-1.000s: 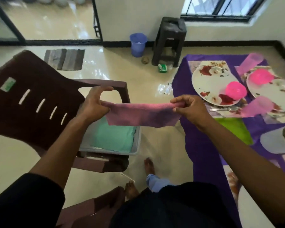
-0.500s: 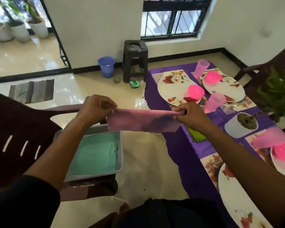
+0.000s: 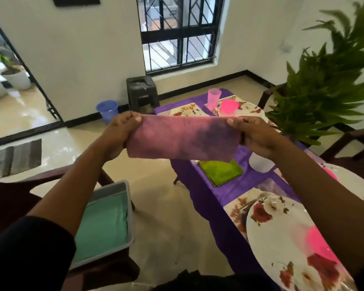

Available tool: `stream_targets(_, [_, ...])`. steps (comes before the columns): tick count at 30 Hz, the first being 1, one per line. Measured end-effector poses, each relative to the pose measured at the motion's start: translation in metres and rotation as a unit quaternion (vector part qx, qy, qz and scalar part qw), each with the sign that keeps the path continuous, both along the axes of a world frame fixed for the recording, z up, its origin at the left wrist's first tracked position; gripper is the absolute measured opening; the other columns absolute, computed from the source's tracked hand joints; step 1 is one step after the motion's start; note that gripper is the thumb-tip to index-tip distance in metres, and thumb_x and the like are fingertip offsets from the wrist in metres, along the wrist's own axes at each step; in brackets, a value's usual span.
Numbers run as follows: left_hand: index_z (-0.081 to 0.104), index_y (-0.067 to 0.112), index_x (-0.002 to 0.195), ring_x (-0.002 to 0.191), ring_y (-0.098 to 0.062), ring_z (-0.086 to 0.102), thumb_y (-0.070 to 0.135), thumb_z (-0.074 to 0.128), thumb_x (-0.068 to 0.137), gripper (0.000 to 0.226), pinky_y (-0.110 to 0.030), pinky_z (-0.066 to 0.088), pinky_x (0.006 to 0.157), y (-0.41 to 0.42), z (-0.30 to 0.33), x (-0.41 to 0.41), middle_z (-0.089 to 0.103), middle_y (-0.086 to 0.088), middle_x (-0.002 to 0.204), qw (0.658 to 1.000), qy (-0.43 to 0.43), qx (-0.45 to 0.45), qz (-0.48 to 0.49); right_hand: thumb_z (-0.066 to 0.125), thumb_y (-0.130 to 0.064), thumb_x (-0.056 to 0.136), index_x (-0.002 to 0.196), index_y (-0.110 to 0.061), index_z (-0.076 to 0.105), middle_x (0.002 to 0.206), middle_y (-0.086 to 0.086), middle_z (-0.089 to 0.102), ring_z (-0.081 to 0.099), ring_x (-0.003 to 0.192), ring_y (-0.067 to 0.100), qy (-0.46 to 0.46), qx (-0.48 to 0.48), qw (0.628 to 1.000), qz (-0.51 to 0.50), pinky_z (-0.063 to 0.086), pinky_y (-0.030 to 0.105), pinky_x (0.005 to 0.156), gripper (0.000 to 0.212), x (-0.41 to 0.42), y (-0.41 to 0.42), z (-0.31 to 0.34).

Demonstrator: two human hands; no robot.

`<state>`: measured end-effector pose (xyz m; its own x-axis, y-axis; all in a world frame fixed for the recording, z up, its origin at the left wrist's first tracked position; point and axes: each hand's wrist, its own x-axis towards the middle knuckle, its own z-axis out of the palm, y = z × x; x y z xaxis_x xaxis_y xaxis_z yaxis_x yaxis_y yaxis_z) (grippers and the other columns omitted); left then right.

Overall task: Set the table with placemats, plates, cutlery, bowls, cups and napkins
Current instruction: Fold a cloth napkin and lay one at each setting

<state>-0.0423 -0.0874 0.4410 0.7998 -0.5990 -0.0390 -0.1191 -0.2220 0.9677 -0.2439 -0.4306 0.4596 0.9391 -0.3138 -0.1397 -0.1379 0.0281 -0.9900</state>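
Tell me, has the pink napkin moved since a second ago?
Yes. The pink napkin has been carried from over the grey tray toward the purple table.

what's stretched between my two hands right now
A pink cloth napkin, held taut in the air: the left hand grips one end, the right hand the other. The head view shows it.

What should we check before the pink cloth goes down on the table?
1. Both hands hold the cloth: ok. The left hand and right hand each pinch a top corner of the pink napkin.
2. Napkin folded neatly: cannot tell; it hangs stretched between the hands.
3. Free spot on the purple tablecloth: ok, bare cloth shows beside the green napkin.
4. Near plate out of the way: ok, it lies lower right.
5. Pot plant clear of the hands: cannot tell.
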Motion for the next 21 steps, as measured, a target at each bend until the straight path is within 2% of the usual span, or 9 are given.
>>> stream_targets(3, [0.062,0.02,0.112,0.093,-0.015,0.062,0.034,0.047,0.109,0.021,-0.029,0.048,0.077,-0.042,0.003,-0.008,0.064,0.001,0.104,0.994,-0.097,0.015,0.053,0.072,-0.034,0.093,0.11,-0.015,0.076,0.102,0.007,0.075,0.07,0.088,0.018,0.004,0.011,0.997,-0.072,0.059,0.034,0.068,0.025,-0.014,-0.011,-0.004])
stream_targets(5, [0.059,0.024,0.108,0.09,-0.008,0.059,0.032,0.046,0.109,0.016,-0.023,0.044,0.074,-0.065,0.001,-0.015,0.061,0.007,0.1,0.985,-0.156,0.04,0.06,0.071,-0.035,0.095,0.106,-0.017,0.075,0.098,0.006,0.077,0.072,0.084,0.018,0.0,0.0,0.993,-0.116,0.059,0.034,0.066,0.021,-0.024,-0.017,-0.008])
stream_targets(7, [0.059,0.026,0.107,0.092,-0.006,0.058,0.033,0.046,0.109,0.015,-0.022,0.044,0.075,-0.081,-0.003,-0.022,0.06,0.009,0.102,0.976,-0.195,0.063,0.07,0.07,-0.036,0.096,0.109,-0.017,0.074,0.099,0.005,0.078,0.074,0.085,0.019,-0.008,-0.017,0.989,-0.145,0.06,0.032,0.067,0.023,-0.036,-0.024,-0.009])
stream_targets(11, [0.063,0.028,0.105,0.096,-0.012,0.062,0.037,0.05,0.107,0.017,-0.031,0.052,0.082,-0.1,-0.004,-0.032,0.065,0.009,0.102,0.971,-0.208,0.09,0.083,0.069,-0.036,0.097,0.107,-0.02,0.072,0.094,-0.003,0.078,0.074,0.082,0.013,-0.029,-0.073,0.981,-0.18,0.058,0.024,0.063,0.019,-0.056,-0.034,-0.01])
stream_targets(15, [0.067,0.025,0.105,0.097,-0.017,0.066,0.036,0.053,0.106,0.018,-0.036,0.056,0.085,-0.112,-0.01,-0.049,0.068,0.006,0.101,0.973,-0.197,0.096,0.07,0.069,-0.033,0.097,0.116,-0.011,0.072,0.107,0.006,0.077,0.073,0.094,0.018,-0.038,-0.091,0.977,-0.188,0.06,0.033,0.073,0.03,-0.078,-0.041,-0.014])
stream_targets(18, [0.064,0.036,0.096,0.091,-0.01,0.065,0.041,0.055,0.104,0.013,-0.029,0.051,0.075,-0.121,-0.014,-0.068,0.066,0.013,0.096,0.969,-0.212,0.107,0.073,0.07,-0.035,0.096,0.119,-0.01,0.072,0.111,0.009,0.076,0.073,0.1,0.023,-0.024,-0.066,0.977,-0.201,0.06,0.034,0.075,0.034,-0.096,-0.045,-0.022])
stream_targets(21, [0.063,0.038,0.091,0.084,-0.006,0.062,0.047,0.056,0.103,0.016,-0.022,0.044,0.068,-0.135,-0.016,-0.093,0.063,0.021,0.09,0.963,-0.23,0.111,0.085,0.069,-0.035,0.097,0.11,-0.015,0.074,0.107,0.009,0.077,0.073,0.094,0.023,-0.018,-0.048,0.976,-0.213,0.06,0.043,0.074,0.024,-0.12,-0.048,-0.034])
